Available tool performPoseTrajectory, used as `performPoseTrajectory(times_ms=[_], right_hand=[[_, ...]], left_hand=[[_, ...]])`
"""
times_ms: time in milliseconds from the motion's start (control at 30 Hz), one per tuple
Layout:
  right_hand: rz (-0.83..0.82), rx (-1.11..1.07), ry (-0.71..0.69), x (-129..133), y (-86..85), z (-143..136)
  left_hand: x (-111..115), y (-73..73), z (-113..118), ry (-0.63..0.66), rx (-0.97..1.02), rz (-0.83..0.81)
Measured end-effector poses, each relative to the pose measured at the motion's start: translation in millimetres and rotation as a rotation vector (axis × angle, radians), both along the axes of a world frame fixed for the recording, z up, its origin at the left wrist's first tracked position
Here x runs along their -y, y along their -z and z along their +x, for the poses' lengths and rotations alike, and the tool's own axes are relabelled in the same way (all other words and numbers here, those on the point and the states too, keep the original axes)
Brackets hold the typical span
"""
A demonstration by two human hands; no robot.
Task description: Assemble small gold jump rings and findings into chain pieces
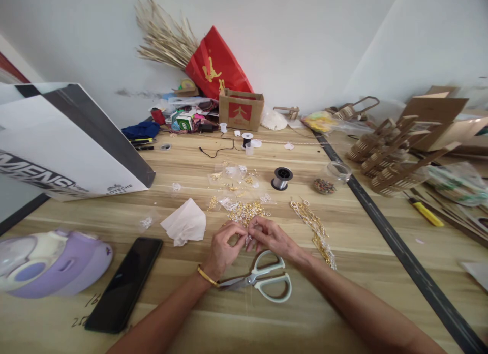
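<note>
My left hand (pixel 227 245) and my right hand (pixel 268 236) meet over the table, thumbs and forefingers pinched close together. Between them shows a small silvery piece (pixel 248 239), too small to name; my right fingers close on it, and whatever the left pinch holds is hidden. Just beyond my fingertips lies a heap of gold and silver beads (pixel 246 211). Scissors with pale handles (pixel 263 277) rest below my wrists, blades pointing left beside the left wrist's gold bracelet (pixel 208 276). Gold and silver chains (pixel 314 229) stretch out right of my right hand.
A spool of wire (pixel 281 178) stands behind the beads, a jar of dark beads (pixel 328 181) to its right. Left are a tissue (pixel 186 223), a black phone (pixel 125 285) and a purple device (pixel 61 265). Small woven baskets (pixel 392 176) stand at right.
</note>
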State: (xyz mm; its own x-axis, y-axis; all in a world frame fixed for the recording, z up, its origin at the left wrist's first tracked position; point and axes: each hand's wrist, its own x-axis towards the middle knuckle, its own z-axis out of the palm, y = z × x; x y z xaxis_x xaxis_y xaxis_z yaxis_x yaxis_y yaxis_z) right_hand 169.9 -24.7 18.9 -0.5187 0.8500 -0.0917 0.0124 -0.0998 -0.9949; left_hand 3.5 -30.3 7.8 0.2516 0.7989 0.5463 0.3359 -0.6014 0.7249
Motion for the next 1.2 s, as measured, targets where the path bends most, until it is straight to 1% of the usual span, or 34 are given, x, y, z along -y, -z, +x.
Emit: performPoseTrajectory(times_ms=[167,400,500,600,767,967,1200], right_hand=[[0.012,0.003,-0.004,1.0,-0.2,0.2],[-0.033,-0.028,-0.006,0.8,1.2,0.7],[-0.05,-0.03,-0.012,0.8,0.8,0.7],[-0.054,-0.029,-0.014,0.7,0.6,0.7],[0.025,0.016,-0.004,1.3,0.4,0.5],[0.121,0.098,-0.024,2.5,1.2,0.8],[0.036,0.059,-0.011,2.7,-1.7,0.3]], left_hand=[[-0.5,2.0,-0.3,0.001,0.039,-0.055],[-0.7,0.4,-0.4,0.001,0.092,-0.117],[-0.8,-1.0,-0.5,0.002,0.12,-0.189],[-1.4,-0.3,-0.2,0.005,0.181,-0.315],[-4.5,3.6,-0.3,0.024,0.321,-0.519],[-7.2,3.7,-1.8,0.009,0.36,-0.602],[-8.0,3.1,-3.0,0.011,0.4,-0.688]])
